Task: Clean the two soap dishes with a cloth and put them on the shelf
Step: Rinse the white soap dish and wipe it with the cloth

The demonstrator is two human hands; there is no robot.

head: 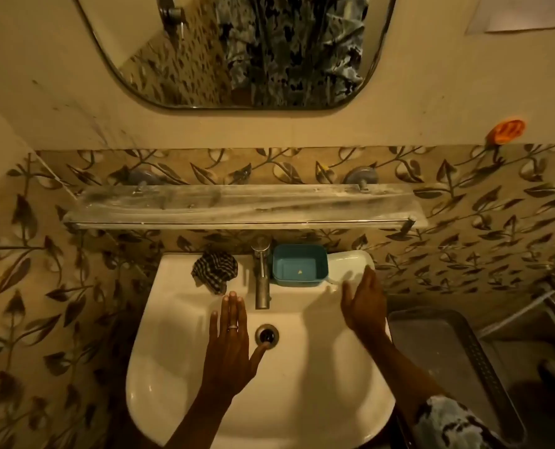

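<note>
A: Quick count, what's on the basin?

B: Two soap dishes. Blue soap dish [300, 265] sits on the back ledge of the sink [302, 384], just right of the tap [261, 273]. White soap dish [350, 265] is right beside it, touching or tucked partly under its right edge, can't tell which. Tiny yellowish speck inside the blue one.

A: Cloths?

B: One. Checked cloth [215, 268], bunched up on the ledge left of the tap.

A: Hands?

B: Two, both bare, both empty. Left hand [231, 348] flat over the bowl, fingers straight and spread a bit, palm down, ring on one finger. Cloth lies just beyond its fingertips, not touching. Thumb is near the drain [266, 334].

A: And the right?

B: Right hand [363, 306] is open, fingers loosely extended, tips at the front edge of the white dish. Contact? Too close to call. Not gripping anything. Blue dish is just left of those fingers.

A: Shelf?

B: One glass shelf [237, 207] on the wall above the tap, w/ a metal rail in front, dusty-looking. Mirror [237, 50] above that, plus one grey tray [448, 361] right of the sink.
</note>
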